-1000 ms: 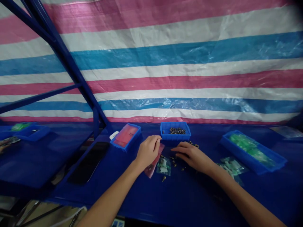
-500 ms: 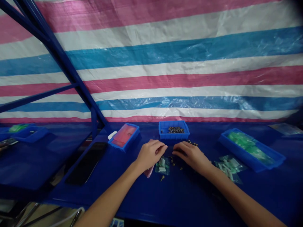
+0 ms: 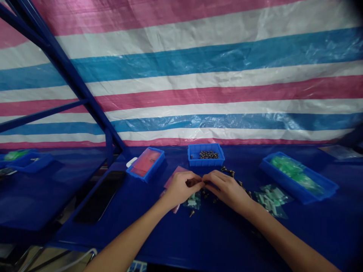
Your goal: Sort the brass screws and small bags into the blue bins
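Note:
My left hand (image 3: 182,188) and my right hand (image 3: 226,186) meet at the fingertips, both closed in a pinch. Whatever lies between the fingers is too small or hidden to make out. Under and beside my left hand is a pink plastic bag (image 3: 177,172), partly covered by it. A small clear bag of pale pieces (image 3: 192,202) lies just below that hand. One loose brass-coloured screw (image 3: 192,213) rests nearer the table's front edge. More dark and brassy screws (image 3: 231,173) are strewn behind and around my right hand.
A blue bin of small metal parts (image 3: 206,160) stands behind my hands. To the left are a blue bin with pink bags (image 3: 146,162) and a black phone (image 3: 100,196). At right lie another clear bag (image 3: 272,200) and a blue bin with green bags (image 3: 299,177).
My hands have come together, from slightly apart to touching at the fingertips. More of the pink bag now shows behind my left hand. The view has shifted slightly.

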Action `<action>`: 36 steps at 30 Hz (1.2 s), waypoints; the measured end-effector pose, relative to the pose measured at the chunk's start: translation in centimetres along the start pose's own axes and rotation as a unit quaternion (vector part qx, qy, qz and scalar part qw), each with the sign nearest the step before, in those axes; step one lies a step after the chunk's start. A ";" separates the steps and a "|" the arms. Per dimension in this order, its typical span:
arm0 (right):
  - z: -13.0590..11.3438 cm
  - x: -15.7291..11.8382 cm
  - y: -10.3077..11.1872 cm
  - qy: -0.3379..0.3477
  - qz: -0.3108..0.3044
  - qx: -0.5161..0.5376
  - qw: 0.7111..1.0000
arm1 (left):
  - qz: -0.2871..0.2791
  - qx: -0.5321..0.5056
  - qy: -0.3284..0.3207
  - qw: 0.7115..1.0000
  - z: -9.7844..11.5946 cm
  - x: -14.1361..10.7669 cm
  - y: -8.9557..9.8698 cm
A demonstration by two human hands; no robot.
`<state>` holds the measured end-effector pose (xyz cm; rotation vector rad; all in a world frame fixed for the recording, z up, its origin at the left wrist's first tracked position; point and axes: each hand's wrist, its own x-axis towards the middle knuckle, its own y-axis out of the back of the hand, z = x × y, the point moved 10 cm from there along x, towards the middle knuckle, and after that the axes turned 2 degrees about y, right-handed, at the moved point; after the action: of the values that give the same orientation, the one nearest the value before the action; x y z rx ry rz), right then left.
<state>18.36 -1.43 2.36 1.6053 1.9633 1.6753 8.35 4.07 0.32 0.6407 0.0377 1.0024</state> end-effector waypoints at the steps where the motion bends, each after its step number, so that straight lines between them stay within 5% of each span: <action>1: 0.1 0.0 0.3 -0.006 0.013 -0.001 1.000 | 0.007 -0.003 -0.002 1.000 0.0 0.0 0.2; 16: 1.7 0.1 0.0 -0.047 0.004 0.007 0.999 | -0.001 -0.001 0.014 1.000 -0.5 0.4 0.4; 22: 5.3 0.4 3.7 -0.128 0.143 -0.079 0.978 | 0.048 0.063 0.005 0.997 0.0 0.3 1.7; 24: 6.0 0.1 4.2 -0.157 0.149 -0.112 0.970 | 0.059 0.106 0.001 0.993 0.0 0.2 2.0; 28: 6.2 -0.5 3.5 -0.179 0.081 -0.118 0.973 | 0.049 0.201 -0.037 0.978 0.3 0.1 1.8; 33: 5.9 -1.0 1.0 -0.159 -0.090 -0.055 0.982 | 0.027 0.282 -0.081 0.956 0.8 0.1 1.6; 36: 5.3 -1.0 0.2 -0.147 -0.123 -0.022 0.981 | 0.028 0.299 -0.078 0.951 0.7 0.2 1.8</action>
<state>22.34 1.29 -0.10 1.4303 1.8714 1.2974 7.26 4.52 1.91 1.2806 0.1902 0.9939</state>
